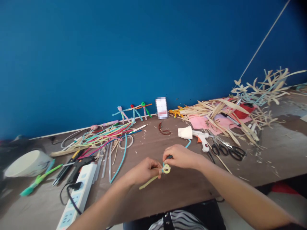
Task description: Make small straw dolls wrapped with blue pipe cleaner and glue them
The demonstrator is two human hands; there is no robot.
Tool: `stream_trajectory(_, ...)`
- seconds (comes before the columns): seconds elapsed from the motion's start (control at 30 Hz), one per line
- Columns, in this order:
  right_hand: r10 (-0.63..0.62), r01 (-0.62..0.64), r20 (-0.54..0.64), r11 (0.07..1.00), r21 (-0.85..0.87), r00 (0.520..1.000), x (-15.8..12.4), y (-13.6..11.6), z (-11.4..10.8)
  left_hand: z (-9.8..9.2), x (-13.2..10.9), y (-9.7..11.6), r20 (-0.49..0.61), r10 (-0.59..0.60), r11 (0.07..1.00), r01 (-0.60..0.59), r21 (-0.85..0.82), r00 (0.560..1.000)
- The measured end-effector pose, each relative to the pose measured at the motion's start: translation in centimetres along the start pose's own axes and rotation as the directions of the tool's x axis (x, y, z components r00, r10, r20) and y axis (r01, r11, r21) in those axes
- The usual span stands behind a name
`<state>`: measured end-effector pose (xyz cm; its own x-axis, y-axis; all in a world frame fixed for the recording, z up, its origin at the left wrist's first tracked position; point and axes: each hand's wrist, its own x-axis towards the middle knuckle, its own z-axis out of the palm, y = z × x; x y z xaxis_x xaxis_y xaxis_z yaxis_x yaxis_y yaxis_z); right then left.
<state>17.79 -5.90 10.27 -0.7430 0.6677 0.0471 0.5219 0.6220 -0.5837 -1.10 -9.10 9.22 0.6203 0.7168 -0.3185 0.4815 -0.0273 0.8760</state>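
Both forearms come in from the bottom corners, bare, angled inward, hands close together, nearly touching, over the desk's near edge. L hand (144, 171) is a narrow pinch, fingers curled, holding yellow pipe cleaner (149, 182), fuzzy wire w/ a small round loop (166, 169) just right of the fingertips and a tail trailing down-left. R hand (182, 156) is palm down, also a narrow pinch, fingers at the loop's top, on blue pipe cleaner (188, 144), which runs under the hand up twd the glue gun; exact grip hidden by the fingers.

Just past R hand: white glue gun (202, 137) w/ orange tip, lying on the brown desk (184, 195), cream paper cone (185, 132) beside it, black-handled scissors (230, 150) to the right. Far R corner: heap of dry, fibrous palm strips (216, 110) on pink paper (203, 122). Back edge, by blue wall (120, 57): pipe-cleaner figures (135, 111). L side: loose multicolor pipe cleaners (100, 137), black glue gun (79, 167), white power strip (79, 191) near front edge, white bowl (27, 163) tipped on its side at L edge.
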Motion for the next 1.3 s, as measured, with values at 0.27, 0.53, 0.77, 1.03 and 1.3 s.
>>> stream_trajectory(0.27, 0.038, -0.021, 0.077, 0.978, -0.208, 0.996, 0.5, -0.8, -0.8, 0.9, -0.2, 1.2, -0.150, 0.074, 0.954, -0.026, 0.300, 0.986)
stream_trajectory(0.53, 0.098, -0.092, -0.002, 0.920, -0.382, 0.995, -0.4, -4.2, -0.2, 1.2, 0.5, 0.5, -0.358, 0.047, 0.869, 0.139, 0.476, 0.932)
stream_trajectory(0.77, 0.076, -0.106, -0.099, 0.931, -0.349, 0.992, -1.7, -4.5, 0.8, 1.3, 0.5, 0.3, -0.478, 0.053, 0.928, 0.134, 0.348, 0.877)
stream_trajectory(1.03, 0.058, -0.125, -0.219, 0.943, -0.309, 0.974, -2.5, -4.2, 0.9, 1.1, 0.8, -0.3, -0.477, -0.015, 0.999, -0.004, -0.040, 0.879)
stream_trajectory(1.3, 0.069, -0.135, -0.286, 0.967, -0.218, 0.956, -2.8, -3.6, 0.9, 1.1, 0.5, 0.3, -0.359, -0.103, 0.904, -0.064, -0.423, 0.928)
